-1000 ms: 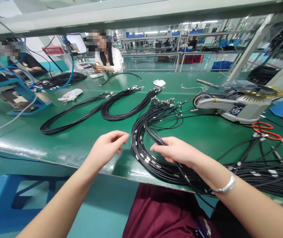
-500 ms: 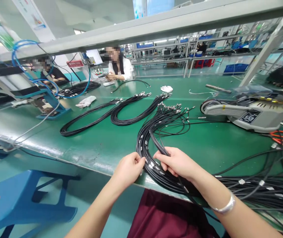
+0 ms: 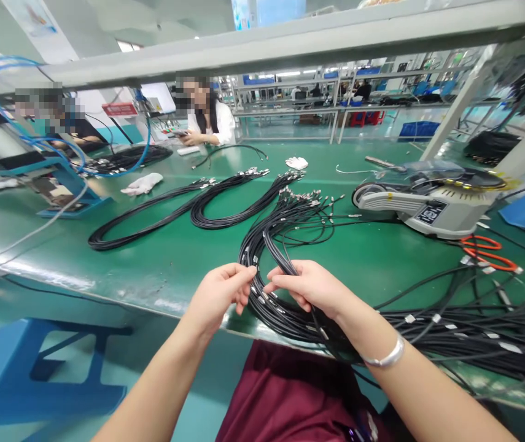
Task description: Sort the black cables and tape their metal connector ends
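Note:
My right hand (image 3: 311, 285) is closed round a small bunch of black cables (image 3: 277, 253), which arches up from it over the larger pile. That larger bundle of black cables (image 3: 249, 242) curves along the bench's front edge; white labels and metal-tipped ends show on it. At its left side is my left hand (image 3: 220, 291), thumb and forefinger brought together and the other fingers curled. What lies in that pinch, if anything, is too small to make out.
Two looped cable bundles (image 3: 128, 240) lie further left on the green bench (image 3: 188, 270). A grey label or tape machine (image 3: 432, 205) stands right, near orange cable (image 3: 487, 252). A blue-framed press (image 3: 71, 190) is left, a blue stool (image 3: 8, 368) below. Two people sit across the bench.
The view has shifted a little to the right. My left hand has lifted slightly and its lower fingers have loosened. My right hand still grips the small bunch of cables.

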A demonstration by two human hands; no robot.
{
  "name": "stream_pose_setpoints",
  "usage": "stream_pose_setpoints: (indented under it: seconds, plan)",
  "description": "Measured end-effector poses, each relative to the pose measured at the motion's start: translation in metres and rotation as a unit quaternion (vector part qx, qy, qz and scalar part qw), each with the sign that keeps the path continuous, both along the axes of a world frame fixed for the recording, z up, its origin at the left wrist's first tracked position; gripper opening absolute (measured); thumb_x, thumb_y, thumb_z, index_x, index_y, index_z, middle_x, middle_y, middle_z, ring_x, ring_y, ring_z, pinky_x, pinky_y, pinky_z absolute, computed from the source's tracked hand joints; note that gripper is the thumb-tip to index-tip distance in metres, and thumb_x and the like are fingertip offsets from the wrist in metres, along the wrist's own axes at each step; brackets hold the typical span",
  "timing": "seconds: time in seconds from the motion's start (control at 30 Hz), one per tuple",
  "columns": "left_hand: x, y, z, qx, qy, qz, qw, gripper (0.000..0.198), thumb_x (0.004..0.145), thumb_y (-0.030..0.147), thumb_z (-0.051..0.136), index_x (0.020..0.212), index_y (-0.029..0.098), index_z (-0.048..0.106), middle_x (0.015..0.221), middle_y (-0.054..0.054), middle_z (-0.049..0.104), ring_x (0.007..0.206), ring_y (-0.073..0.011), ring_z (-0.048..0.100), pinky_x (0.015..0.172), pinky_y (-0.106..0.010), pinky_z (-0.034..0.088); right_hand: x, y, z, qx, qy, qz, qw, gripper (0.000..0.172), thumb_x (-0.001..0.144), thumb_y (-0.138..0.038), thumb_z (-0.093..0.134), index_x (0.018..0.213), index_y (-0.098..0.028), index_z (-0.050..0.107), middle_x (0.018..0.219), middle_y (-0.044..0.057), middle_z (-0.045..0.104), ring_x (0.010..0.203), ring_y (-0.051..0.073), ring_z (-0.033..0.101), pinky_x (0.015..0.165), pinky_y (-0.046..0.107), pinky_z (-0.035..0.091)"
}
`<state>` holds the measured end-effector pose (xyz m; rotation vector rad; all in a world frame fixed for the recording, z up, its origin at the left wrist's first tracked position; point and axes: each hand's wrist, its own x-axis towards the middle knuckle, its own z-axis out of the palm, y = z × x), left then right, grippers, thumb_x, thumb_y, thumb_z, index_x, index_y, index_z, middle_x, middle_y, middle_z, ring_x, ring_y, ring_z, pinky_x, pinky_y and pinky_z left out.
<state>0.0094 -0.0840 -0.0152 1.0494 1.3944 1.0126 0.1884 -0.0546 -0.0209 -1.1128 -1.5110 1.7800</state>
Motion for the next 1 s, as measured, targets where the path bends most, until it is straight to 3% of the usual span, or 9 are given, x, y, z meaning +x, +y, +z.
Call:
stream_pose_setpoints:
  seconds: [0.13,0.27,0.37,0.47,0.6,0.73,1.0]
  plan:
    - [0.000,0.006,-0.005,0.016,-0.051,0.040,0.998,0.025,0.072,0.033,0.067,0.065,0.014,0.053,0.056,0.000,0.059,0.044,-0.0104,0.055,0.036,-0.018,0.043,0.016,0.000,0.022,0.000,-0.034,0.018,0.999,0.014,0.076,-0.016,0.056,0.090,-0.014,0.056,0.084,0.007,0.074,0.031,0.001,0.032,0.028,0.014,0.029]
    - [0.000,0.009,-0.007,-0.024,-0.113,0.070,0.991,0.013,0.077,0.023,0.061,0.074,0.012,0.054,0.074,-0.010,0.070,0.054,-0.0174,0.066,0.044,-0.026,0.054,0.042,0.000,0.065,0.037,-0.075,0.004,0.997,0.012,0.082,-0.017,0.052,0.092,-0.013,0.056,0.087,0.011,0.074,0.032,0.002,0.031,0.027,0.014,0.026]
    - [-0.002,0.009,-0.010,-0.047,-0.178,0.081,0.980,0.005,0.078,0.016,0.056,0.080,0.011,0.057,0.068,-0.008,0.068,0.057,-0.0175,0.067,0.049,-0.027,0.056,0.061,0.001,0.095,0.061,-0.113,-0.018,0.992,0.013,0.083,-0.016,0.052,0.093,-0.012,0.058,0.085,0.012,0.074,0.032,0.002,0.030,0.027,0.015,0.024]
    - [-0.006,0.009,-0.013,-0.027,-0.210,0.047,0.976,0.017,0.077,0.013,0.057,0.094,0.013,0.060,0.062,-0.004,0.065,0.056,-0.0167,0.066,0.048,-0.025,0.056,0.076,0.003,0.113,0.070,-0.139,-0.025,0.987,0.013,0.082,-0.017,0.055,0.092,-0.011,0.061,0.081,0.012,0.074,0.033,0.003,0.030,0.028,0.016,0.023]
    - [-0.007,0.006,-0.010,0.015,-0.222,-0.012,0.975,0.031,0.075,0.017,0.063,0.106,0.016,0.059,0.065,-0.004,0.066,0.057,-0.0179,0.065,0.053,-0.029,0.057,0.088,0.004,0.121,0.070,-0.135,-0.035,0.988,0.014,0.081,-0.019,0.058,0.092,-0.012,0.063,0.078,0.011,0.073,0.034,0.003,0.031,0.029,0.018,0.021]
    - [-0.004,0.001,-0.006,0.001,-0.234,-0.038,0.972,0.034,0.074,0.016,0.066,0.107,0.016,0.058,0.073,-0.006,0.067,0.067,-0.0201,0.067,0.066,-0.035,0.058,0.091,0.003,0.117,0.084,-0.102,-0.081,0.988,0.016,0.081,-0.021,0.058,0.093,-0.012,0.062,0.077,0.010,0.072,0.033,0.003,0.030,0.028,0.018,0.020]
    - [-0.014,-0.001,-0.018,-0.016,-0.270,0.002,0.963,0.030,0.079,0.008,0.060,0.108,0.013,0.057,0.068,-0.002,0.061,0.063,-0.0142,0.063,0.068,-0.035,0.059,0.098,0.008,0.112,0.107,-0.001,-0.174,0.979,0.012,0.083,-0.019,0.055,0.088,-0.010,0.061,0.069,0.006,0.068,0.032,0.001,0.029,0.028,0.014,0.020]
